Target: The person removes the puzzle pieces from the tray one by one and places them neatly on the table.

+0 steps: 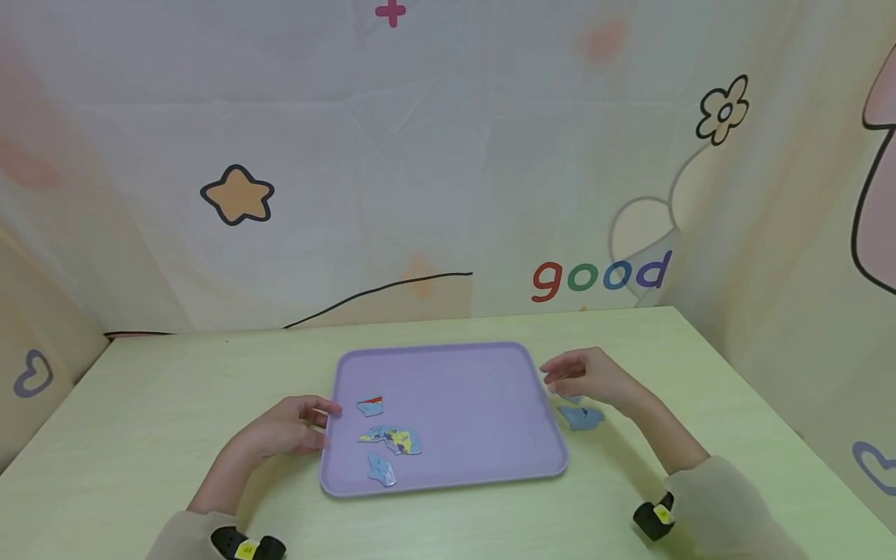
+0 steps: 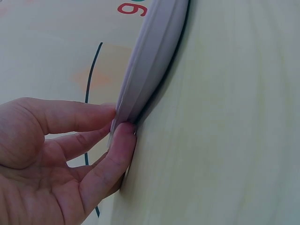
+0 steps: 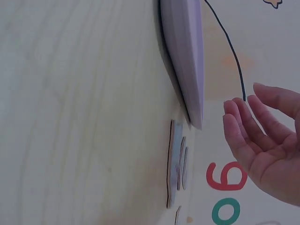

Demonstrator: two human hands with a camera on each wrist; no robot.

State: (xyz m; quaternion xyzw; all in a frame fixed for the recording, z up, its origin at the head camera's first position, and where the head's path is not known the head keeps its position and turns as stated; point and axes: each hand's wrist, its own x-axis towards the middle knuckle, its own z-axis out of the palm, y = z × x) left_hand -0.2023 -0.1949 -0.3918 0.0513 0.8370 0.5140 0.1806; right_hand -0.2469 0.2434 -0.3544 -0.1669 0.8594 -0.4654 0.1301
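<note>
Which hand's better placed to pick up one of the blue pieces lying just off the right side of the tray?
Probably the right hand: it appears empty and is close above the blue pieces. The left hand holds the opposite rim of the tray.

A tray [image 1: 483,416] is lying on the table [image 1: 140,420], between the left hand [image 1: 290,425] and the right hand [image 1: 584,377].
On the tray's left side, a far piece [image 1: 371,406], a middle piece [image 1: 402,441] and a near piece [image 1: 381,470] are lying one before another, well apart from its right rim; the left hand is holding the left rim; the right hand is hovering just beyond the right rim, over a partly hidden piece [image 1: 575,400], while an outer piece [image 1: 583,418] is lying nearer the person; behind the table a backdrop [image 1: 434,179] is hanging.
</note>
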